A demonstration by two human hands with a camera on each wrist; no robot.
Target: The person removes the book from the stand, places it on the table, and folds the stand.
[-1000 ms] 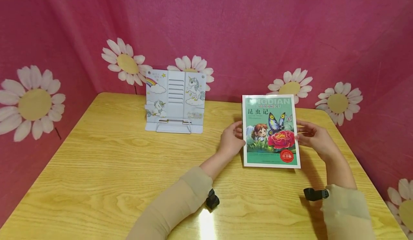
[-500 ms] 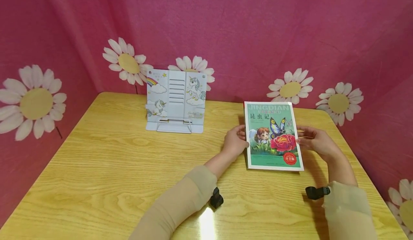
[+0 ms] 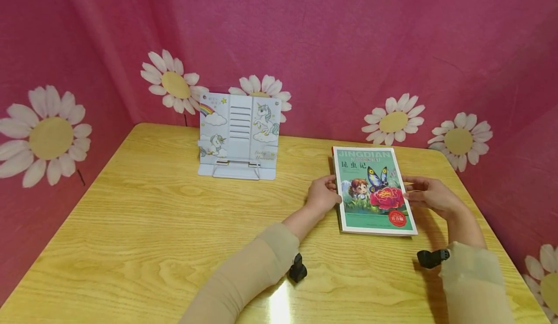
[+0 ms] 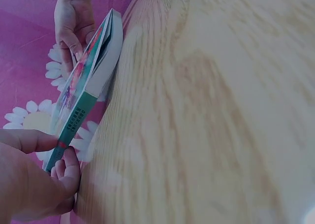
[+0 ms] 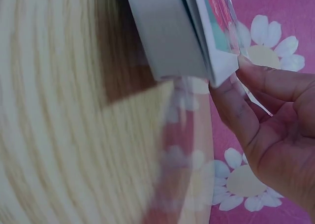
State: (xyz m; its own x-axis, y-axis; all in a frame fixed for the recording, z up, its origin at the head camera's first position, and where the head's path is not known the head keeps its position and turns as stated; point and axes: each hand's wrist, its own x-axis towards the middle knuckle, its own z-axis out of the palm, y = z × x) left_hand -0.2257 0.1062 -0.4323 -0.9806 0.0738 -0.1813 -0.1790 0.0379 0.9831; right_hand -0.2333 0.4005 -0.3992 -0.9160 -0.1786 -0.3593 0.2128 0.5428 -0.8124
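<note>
A green-covered children's book (image 3: 366,222), showing a butterfly, a red flower and a child, lies at the right of the table between both hands. My left hand (image 3: 321,197) pinches its spine side, thumb on the front and fingers behind, as the left wrist view shows. At the opposite edge my right hand (image 3: 432,195) pinches the front cover between thumb and fingers; in the right wrist view the cover (image 5: 224,69) stands slightly apart from the page block (image 5: 167,32). The book's near end is close to the tabletop; whether it touches I cannot tell.
A white book stand (image 3: 240,142) printed with unicorns stands upright at the back, left of the book. The wooden table (image 3: 165,217) meets a pink curtain (image 3: 305,48) with daisies at the back and sides. Black wrist cameras (image 3: 298,268) sit at both sleeves.
The book has come down and slightly to the right, going from a raised tilt to lying flatter. Both hands have moved down with it, still gripping its two sides.
</note>
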